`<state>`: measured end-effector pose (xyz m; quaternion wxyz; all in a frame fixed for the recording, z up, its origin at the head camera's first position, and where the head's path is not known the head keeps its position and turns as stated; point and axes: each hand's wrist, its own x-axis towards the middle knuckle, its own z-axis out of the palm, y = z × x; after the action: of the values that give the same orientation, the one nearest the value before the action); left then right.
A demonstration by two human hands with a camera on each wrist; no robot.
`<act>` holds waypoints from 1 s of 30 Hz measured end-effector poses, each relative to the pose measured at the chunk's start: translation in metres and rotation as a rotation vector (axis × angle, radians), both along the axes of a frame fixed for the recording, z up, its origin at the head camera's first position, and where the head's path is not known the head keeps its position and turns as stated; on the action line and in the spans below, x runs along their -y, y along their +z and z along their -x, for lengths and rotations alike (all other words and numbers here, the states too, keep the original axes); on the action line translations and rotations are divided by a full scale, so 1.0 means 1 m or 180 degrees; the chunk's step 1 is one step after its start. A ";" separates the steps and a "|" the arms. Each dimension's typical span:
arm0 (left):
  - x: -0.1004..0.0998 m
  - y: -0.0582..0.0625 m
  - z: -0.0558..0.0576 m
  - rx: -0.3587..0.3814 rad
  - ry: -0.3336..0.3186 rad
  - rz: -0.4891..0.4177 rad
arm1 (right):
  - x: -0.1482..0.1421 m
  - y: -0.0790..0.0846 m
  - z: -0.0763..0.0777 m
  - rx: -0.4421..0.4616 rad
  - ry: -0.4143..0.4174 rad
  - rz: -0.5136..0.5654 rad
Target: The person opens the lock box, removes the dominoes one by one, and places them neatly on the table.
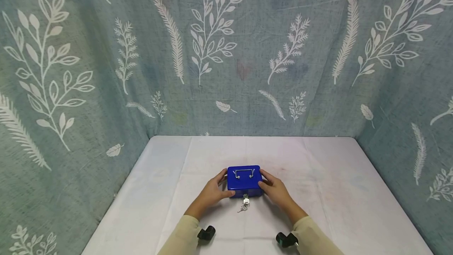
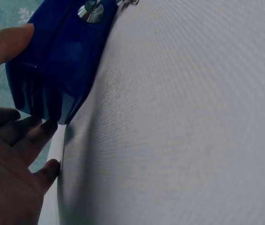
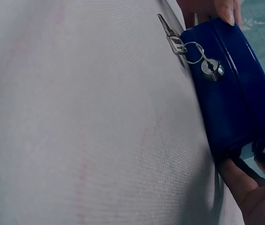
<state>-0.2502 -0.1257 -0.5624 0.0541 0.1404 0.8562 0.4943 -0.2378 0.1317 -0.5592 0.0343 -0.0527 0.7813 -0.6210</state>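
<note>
A blue metal cash box point(image 1: 243, 183) sits on the white table, its lid down and a wire handle point(image 1: 244, 174) lying on top. In its front lock point(image 3: 212, 69) sits a key, with a ring and another key point(image 3: 174, 43) hanging from it. My left hand point(image 1: 211, 193) holds the box's left end, thumb at the front corner and fingertips against the side. At the right end my right hand point(image 1: 278, 193) grips the box, its thumb near the lid's edge. Parts of the right hand's fingers lie outside the right wrist view.
The white-covered table point(image 1: 170, 192) reaches back to a grey-green curtain point(image 1: 244, 101) with white leaf prints, which also hangs at both sides. A black wrist camera point(image 1: 207, 233) is on the left sleeve, another black camera point(image 1: 286, 240) on the right.
</note>
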 end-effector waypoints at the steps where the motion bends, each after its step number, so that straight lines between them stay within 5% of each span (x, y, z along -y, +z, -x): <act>1: 0.000 0.000 0.000 0.0013 0.0004 0.0019 | 0.001 0.000 -0.001 -0.0006 0.0000 -0.0013; 6: 0.003 0.000 0.000 0.0070 0.0017 0.0131 | 0.000 0.002 -0.007 -0.0060 -0.0002 -0.0138; 16: 0.005 0.001 0.006 0.0139 -0.0096 0.0121 | -0.012 -0.002 -0.006 -0.0417 0.0126 -0.0939; 24: 0.011 0.000 0.014 0.0126 -0.0199 0.0168 | -0.017 -0.004 0.006 0.0012 0.0401 -0.0573; 30: 0.012 -0.001 0.019 0.0159 -0.0279 0.0121 | -0.019 -0.006 0.012 0.0027 0.0651 -0.0229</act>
<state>-0.2691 -0.1379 -0.5631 0.0997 0.1644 0.8568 0.4784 -0.2502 0.1503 -0.5656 0.1028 -0.1283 0.7935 -0.5860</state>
